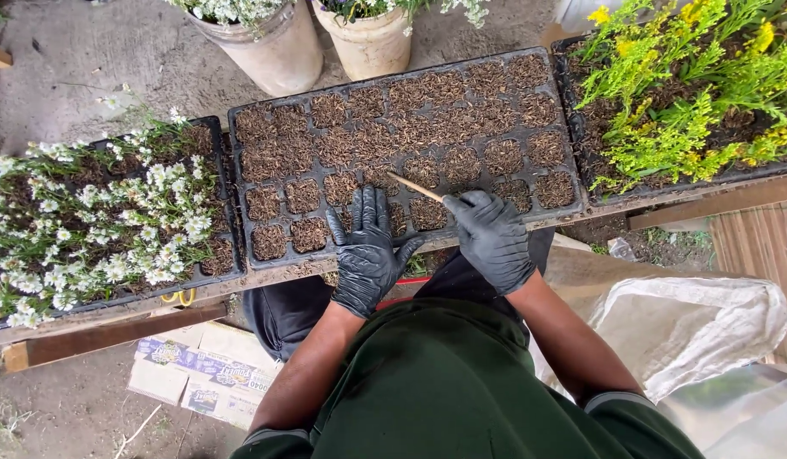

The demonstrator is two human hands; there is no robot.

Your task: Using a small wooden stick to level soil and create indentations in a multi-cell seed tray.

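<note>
At the far left, a black tray of white-flowered seedlings (96, 212) sits on a rough wooden plank (113, 336) that serves as its support, with a flattened printed carton (198, 378) lying on the dirt floor below it. Two pale buckets (274, 47) holding plants stand on the ground behind the trays. In the middle lies the black seed tray (402, 153), its square cells packed with brown fibrous growing medium and bare of any sprouts.

The left hand (365, 251), in a black glove, rests flat and open on the near edge of that seed tray, fingers spread over the front cells and gripping nothing. Just to its right, the right hand (491, 238), also in a black glove, is closed around a thin wooden stick (415, 187). The stick slants up and to the left from the fingers, its tip resting in a cell in the front part of the tray, just above the left hand's fingertips.

Further right, a tray of yellow-flowered green plants (682, 93) sits beside the seed tray, their edges nearly touching. Below it, a white woven sack (699, 323) lies crumpled near the person's right arm.
</note>
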